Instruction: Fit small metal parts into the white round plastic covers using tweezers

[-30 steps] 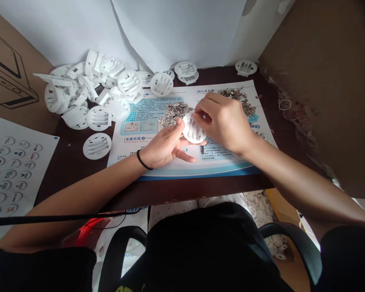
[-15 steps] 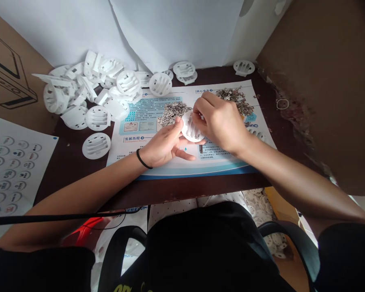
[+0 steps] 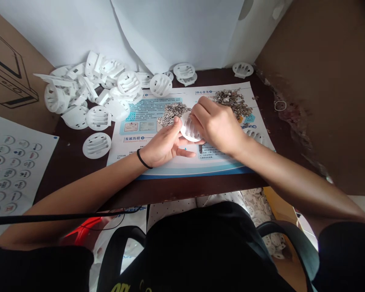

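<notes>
Right, I've got the white plastic disc (image 3: 188,132) up between both hands, centre of the printed poster (image 3: 176,168) on the desk (image 3: 170,190), and it's turned a touch more on edge than a second ago, so its slotted face is angled differently. My left hand (image 3: 162,142) has a loose, half-open grip, cradling the rim. My right hand (image 3: 219,125) is closed to a pinch against the face; whether that pinch holds a metal bit, I can't tell. Small metal bits (image 3: 232,103) heap at one o'clock, more white discs (image 3: 99,117) at ten.
</notes>
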`<state>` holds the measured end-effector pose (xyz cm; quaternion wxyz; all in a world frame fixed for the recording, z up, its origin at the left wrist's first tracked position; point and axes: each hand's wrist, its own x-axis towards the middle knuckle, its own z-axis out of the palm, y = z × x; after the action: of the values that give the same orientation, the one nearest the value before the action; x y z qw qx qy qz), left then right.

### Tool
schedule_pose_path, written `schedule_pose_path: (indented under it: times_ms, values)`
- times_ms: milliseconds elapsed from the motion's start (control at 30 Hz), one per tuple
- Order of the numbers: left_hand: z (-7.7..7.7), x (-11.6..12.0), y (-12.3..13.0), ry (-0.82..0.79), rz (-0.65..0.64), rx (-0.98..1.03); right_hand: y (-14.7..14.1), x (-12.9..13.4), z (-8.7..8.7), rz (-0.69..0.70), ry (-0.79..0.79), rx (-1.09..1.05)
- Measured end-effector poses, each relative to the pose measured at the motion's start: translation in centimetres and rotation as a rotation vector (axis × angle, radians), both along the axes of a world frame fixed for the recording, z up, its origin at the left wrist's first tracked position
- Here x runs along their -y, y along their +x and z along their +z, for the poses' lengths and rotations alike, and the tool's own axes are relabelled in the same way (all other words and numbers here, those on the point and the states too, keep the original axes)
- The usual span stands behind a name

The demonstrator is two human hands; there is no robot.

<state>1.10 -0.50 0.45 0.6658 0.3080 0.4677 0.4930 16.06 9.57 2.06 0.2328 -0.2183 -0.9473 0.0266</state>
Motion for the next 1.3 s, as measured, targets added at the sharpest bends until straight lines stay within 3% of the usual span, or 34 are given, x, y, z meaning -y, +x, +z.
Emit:
schedule_pose_path:
  times_ms: [267, 433, 667, 800, 900, 1300]
  values:
    - [0.4, -0.1, 0.2, -0.024, 0.017, 0.033, 0.1, -0.1, -0.4, 0.089, -0.006, 0.016]
    - [0.4, -0.1, 0.0, 0.017, -0.011, 0.062, 0.5, -0.5, 0.0, 0.101, -0.114, -0.157]
    - [-0.3, -0.2, -0.5, 0.042, 0.025, 0.05, 1.1, -0.7, 1.2, 0.062, -0.532, -0.341]
    - [-0.2, 0.0, -0.3, 0.026, 0.078, -0.004, 1.0, -0.8, 1.0, 0.083, -0.873, -0.384]
    - [0.3, 0.2, -0.1, 0.025, 0.076, -0.041, 0.9, -0.7, 0.6, 0.1, -1.009, -0.426]
    - [0.2, 0.6, -0.1, 0.056, 0.044, -0.136, 0.8, -0.8, 1.1, 0.111, -0.868, -0.441]
